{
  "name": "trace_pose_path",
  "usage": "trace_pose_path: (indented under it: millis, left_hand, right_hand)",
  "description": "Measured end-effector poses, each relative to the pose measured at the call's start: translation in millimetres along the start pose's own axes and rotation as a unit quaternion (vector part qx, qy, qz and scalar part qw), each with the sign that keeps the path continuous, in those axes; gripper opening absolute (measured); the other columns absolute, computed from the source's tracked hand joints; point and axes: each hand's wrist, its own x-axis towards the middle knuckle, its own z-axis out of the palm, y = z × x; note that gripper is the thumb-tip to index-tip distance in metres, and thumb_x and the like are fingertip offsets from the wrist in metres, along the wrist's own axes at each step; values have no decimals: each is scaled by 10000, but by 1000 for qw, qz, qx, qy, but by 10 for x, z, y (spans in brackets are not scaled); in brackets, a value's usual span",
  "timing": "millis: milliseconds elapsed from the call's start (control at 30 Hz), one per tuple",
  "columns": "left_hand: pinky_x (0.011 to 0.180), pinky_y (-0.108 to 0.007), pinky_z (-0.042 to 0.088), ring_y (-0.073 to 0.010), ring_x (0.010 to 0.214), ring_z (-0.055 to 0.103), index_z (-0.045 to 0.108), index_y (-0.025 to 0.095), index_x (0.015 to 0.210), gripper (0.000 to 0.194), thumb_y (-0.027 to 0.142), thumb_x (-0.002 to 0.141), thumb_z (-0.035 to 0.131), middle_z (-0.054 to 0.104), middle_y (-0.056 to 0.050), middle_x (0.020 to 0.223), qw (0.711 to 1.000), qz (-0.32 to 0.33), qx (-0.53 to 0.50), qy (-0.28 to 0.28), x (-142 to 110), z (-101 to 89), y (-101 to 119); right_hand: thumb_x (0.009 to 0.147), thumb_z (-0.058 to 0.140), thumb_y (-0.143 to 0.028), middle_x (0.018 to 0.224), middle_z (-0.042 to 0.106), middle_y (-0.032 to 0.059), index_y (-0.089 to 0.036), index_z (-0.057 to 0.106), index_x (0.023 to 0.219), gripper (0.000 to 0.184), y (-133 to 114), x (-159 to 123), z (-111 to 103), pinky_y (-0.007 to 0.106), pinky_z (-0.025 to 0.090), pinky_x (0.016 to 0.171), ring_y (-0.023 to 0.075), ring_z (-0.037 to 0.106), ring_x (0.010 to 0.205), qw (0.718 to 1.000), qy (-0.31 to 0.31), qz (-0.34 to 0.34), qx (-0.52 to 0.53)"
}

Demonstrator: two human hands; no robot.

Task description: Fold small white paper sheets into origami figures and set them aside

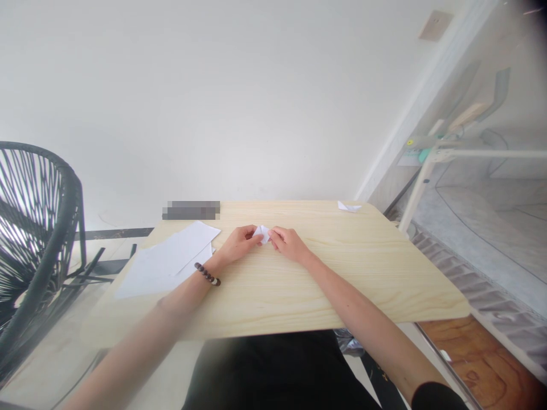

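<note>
A small folded piece of white paper (262, 233) is held between both hands above the middle of the wooden table. My left hand (241, 242) pinches its left side, thumb in front, with a dark bead bracelet on that wrist. On its right edge, my right hand (288, 242) has thumb and fingertips closed. The fingers partly cover the paper, so its full folded shape is hidden. Beside my left forearm lie several white sheets (166, 259), overlapping. At the far right of the table rests another folded white paper (349, 206), shaped like a small boat.
The light wooden table (363, 273) stands against a white wall. A blurred-out dark object (191, 210) sits at its back left edge. To the left is a dark woven chair (64, 188); on the right, a bed (491, 228) behind a white frame post (419, 193).
</note>
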Motion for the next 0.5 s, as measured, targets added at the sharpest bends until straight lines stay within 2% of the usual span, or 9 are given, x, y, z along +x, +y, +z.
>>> trace_pose_path:
  millis: [233,500]
  left_hand:
    - [653,-237,392,-144,711,542,571,138,800,312,422,724,465,607,-20,755,999,-4,-41,-2,0,20,-20]
    - [621,-236,392,-143,695,541,553,142,815,291,409,713,496,597,-25,751,998,0,-55,-6,17,32,-80]
  right_hand:
    - [832,289,-379,508,484,-29,-156,498,666,348,16,4,10,176,305,497,58,421,457,1000,14,-5,-15]
    - [820,311,-365,497,429,-37,-150,496,623,345,1,14,11,189,250,485,62,359,470,998,27,-20,-61]
